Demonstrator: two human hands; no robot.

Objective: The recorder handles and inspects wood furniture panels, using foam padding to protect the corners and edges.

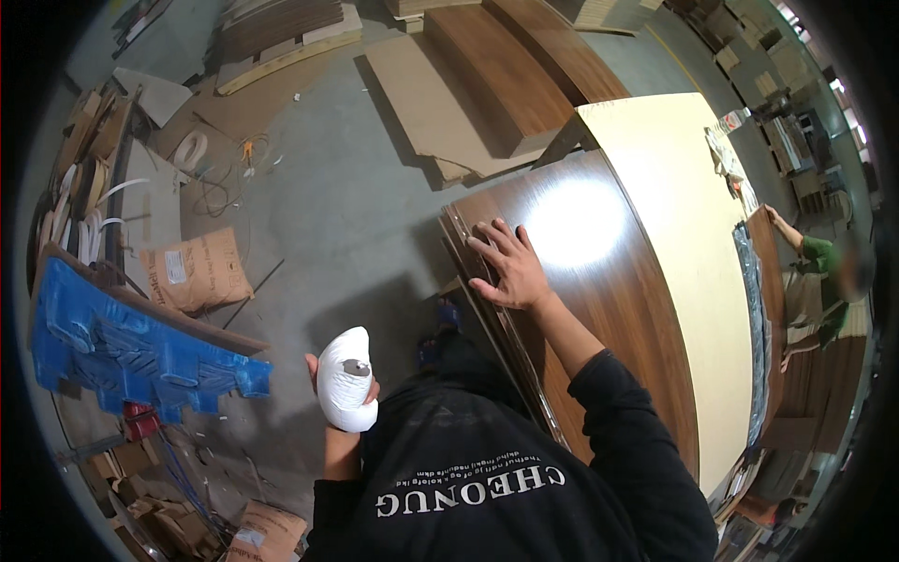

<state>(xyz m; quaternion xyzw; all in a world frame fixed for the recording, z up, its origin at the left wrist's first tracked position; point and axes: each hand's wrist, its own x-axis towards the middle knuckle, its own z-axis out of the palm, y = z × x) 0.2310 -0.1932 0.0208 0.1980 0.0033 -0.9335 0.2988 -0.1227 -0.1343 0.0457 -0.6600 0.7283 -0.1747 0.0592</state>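
My left hand (325,375) is raised in front of my chest and grips a white cloth wad (345,389) with a grey stain on it. My right hand (506,265) lies flat, fingers spread, on the near corner of a glossy dark-brown wood panel (599,309). That panel tops a stack whose edges show along its left side. A pale yellow board (693,215) lies beside the brown panel on its right. My dark sleeves and sweater fill the lower middle of the view.
Another person in green (824,272) stands at the far right holding a brown board. Blue plastic sheeting (131,347) and a brown sack (197,270) lie at left. Stacked wood panels (506,75) sit on the concrete floor (328,206) ahead. Cardboard and scraps lie at lower left.
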